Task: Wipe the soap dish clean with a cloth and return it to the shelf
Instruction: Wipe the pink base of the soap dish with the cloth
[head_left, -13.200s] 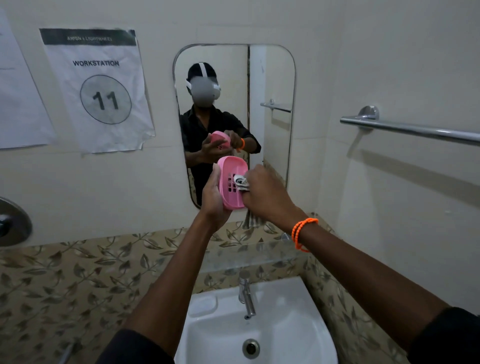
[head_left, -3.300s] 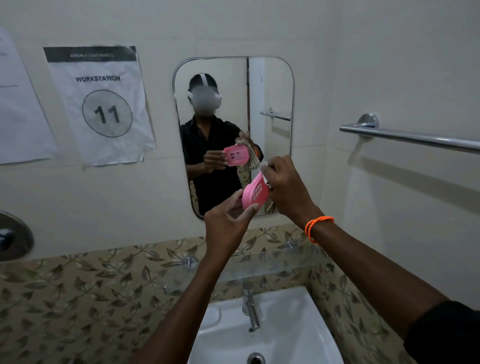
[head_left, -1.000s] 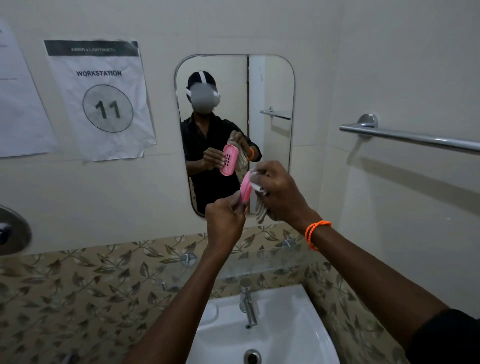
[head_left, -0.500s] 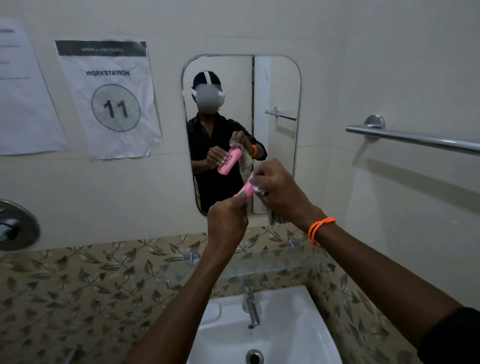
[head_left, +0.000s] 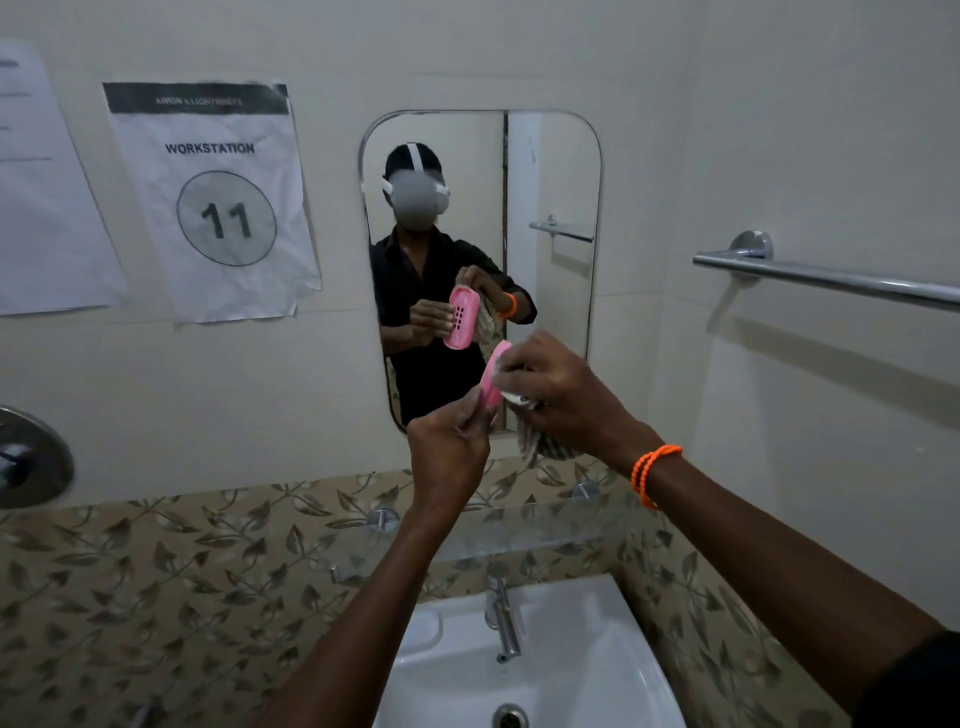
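Note:
A pink soap dish (head_left: 490, 382) is held upright and edge-on in front of the mirror. My left hand (head_left: 449, 457) grips its lower end from below. My right hand (head_left: 561, 397) holds a bunched striped cloth (head_left: 540, 444) and presses it against the dish's right face; the cloth's loose end hangs below the hand. The mirror's reflection shows the dish's slotted face. A glass shelf (head_left: 524, 525) runs along the wall under the mirror, above the tap.
A mirror (head_left: 550, 171) hangs ahead. A white sink (head_left: 582, 675) with a chrome tap (head_left: 503, 618) lies below. A steel towel bar (head_left: 831, 278) juts from the right wall. Paper sheets (head_left: 213, 208) hang at left, a chrome fitting (head_left: 28, 457) at far left.
The dish has tipped from slanted to nearly upright, and my right hand with the cloth has slid along its face. The view shifted slightly.

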